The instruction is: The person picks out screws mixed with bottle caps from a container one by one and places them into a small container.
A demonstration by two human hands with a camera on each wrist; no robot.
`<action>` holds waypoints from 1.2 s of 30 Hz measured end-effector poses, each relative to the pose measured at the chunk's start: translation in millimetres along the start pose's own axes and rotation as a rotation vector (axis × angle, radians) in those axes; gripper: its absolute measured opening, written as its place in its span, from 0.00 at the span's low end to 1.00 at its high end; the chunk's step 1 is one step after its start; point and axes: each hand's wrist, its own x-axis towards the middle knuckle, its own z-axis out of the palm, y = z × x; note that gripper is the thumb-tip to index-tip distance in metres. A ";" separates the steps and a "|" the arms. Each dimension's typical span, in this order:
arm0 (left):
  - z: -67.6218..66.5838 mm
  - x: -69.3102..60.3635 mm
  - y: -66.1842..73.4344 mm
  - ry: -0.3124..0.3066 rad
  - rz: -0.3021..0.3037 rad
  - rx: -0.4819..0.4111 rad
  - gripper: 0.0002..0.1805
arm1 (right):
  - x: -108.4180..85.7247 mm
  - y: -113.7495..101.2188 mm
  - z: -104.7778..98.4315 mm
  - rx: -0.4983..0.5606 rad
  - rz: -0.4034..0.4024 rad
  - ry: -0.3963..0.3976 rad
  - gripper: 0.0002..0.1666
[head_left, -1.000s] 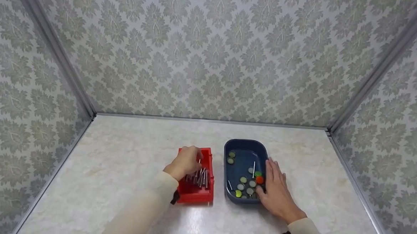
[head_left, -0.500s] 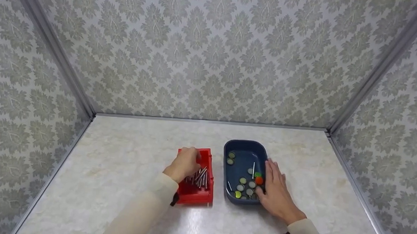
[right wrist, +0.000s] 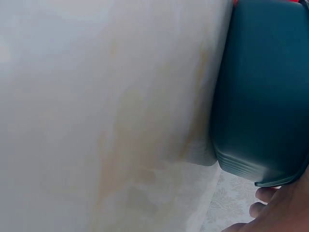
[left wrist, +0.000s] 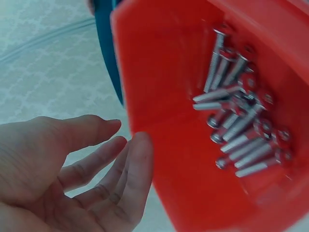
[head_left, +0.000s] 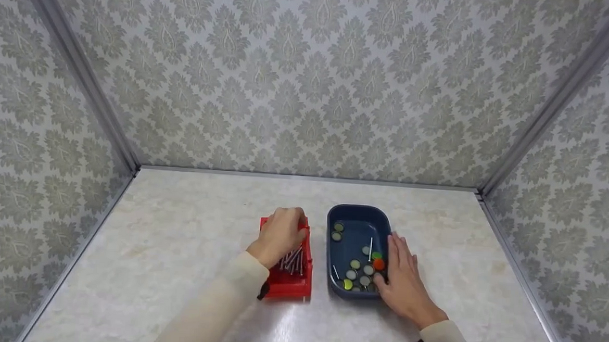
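Note:
Over the far part of a red bin [head_left: 288, 290], my left hand [head_left: 277, 237] has its fingers loosely bent. In the left wrist view a gap shows between thumb and fingertips of the left hand [left wrist: 91, 164], and nothing is seen in it. Several metal bolts [left wrist: 246, 125] lie in a heap inside the bin. My right hand [head_left: 405, 280] rests along the right rim of a dark blue tub [head_left: 352, 212], fingers straight. Inside the tub are several bottle caps [head_left: 351, 274], one orange cap [head_left: 379, 264], and a bolt [head_left: 371, 249] near its right wall.
Bin and tub stand side by side on a pale marbled table [head_left: 187, 212], a narrow strip of table between them. Patterned wall panels [head_left: 309, 88] close off the back and both sides. The tub's outer wall [right wrist: 260, 96] fills the right of the right wrist view.
My left hand has risen from the bolts and shifted slightly right and toward the bin's far end. The bolts in the heap have shifted a little. The right hand has stayed put.

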 end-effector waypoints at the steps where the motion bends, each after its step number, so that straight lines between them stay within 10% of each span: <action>1: 0.3 0.4 3.7 0.006 0.012 -0.004 0.08 | 0.1 0.2 0.0 -0.001 -0.002 0.003 0.58; 16: 20.1 9.0 53.2 -0.010 0.159 -0.068 0.09 | 1.4 1.9 0.4 0.000 -0.026 0.022 0.57; 36: 59.8 20.7 90.2 -0.074 0.211 0.002 0.10 | 1.2 3.2 0.8 -0.002 -0.022 0.019 0.58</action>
